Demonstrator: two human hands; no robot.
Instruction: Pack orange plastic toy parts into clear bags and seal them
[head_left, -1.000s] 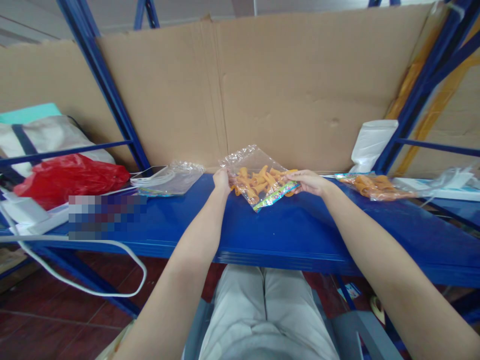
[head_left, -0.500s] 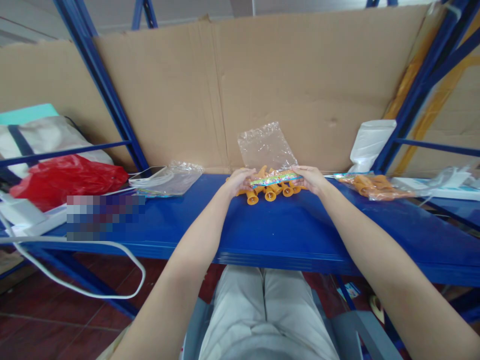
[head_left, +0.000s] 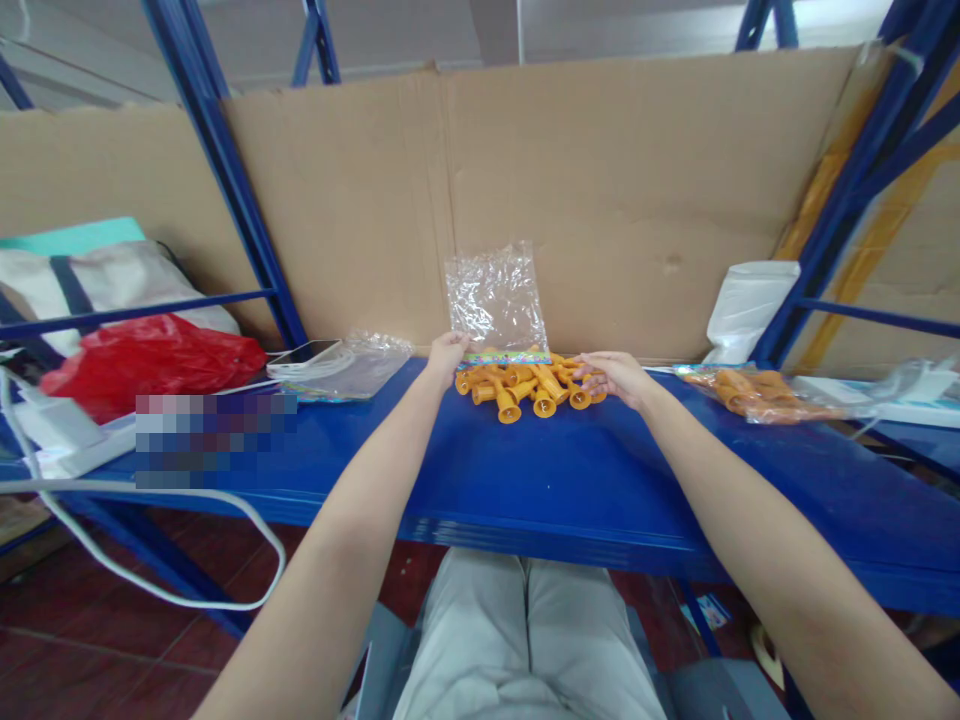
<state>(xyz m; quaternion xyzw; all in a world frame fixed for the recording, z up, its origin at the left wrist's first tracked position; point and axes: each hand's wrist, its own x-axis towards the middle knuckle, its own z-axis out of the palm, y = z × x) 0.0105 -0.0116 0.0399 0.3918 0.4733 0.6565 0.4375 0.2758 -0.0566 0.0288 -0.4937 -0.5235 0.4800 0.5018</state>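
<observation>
A clear plastic bag (head_left: 498, 305) with a colourful printed strip along its lower edge stands up behind a heap of orange plastic horn-shaped pieces (head_left: 544, 400). My left hand (head_left: 450, 354) pinches the bag by the left end of that strip. At the right side of the heap is my right hand (head_left: 616, 376), off the bag, its fingers apart and reaching over the rightmost pieces. Whether those fingertips touch a piece I cannot tell.
On the blue shelf (head_left: 548, 500), a filled bag of orange pieces (head_left: 750, 388) lies at right, near a white package (head_left: 752, 305). Flat clear bags (head_left: 360, 372), a red plastic bag (head_left: 154, 365) and a white cable (head_left: 247, 520) are at left. Cardboard (head_left: 600, 190) stands behind.
My right hand has let go of the bag's strip and is now beside the heap. The bag has shifted left with my left hand, uncovering more orange pieces. The view has tilted slightly up.
</observation>
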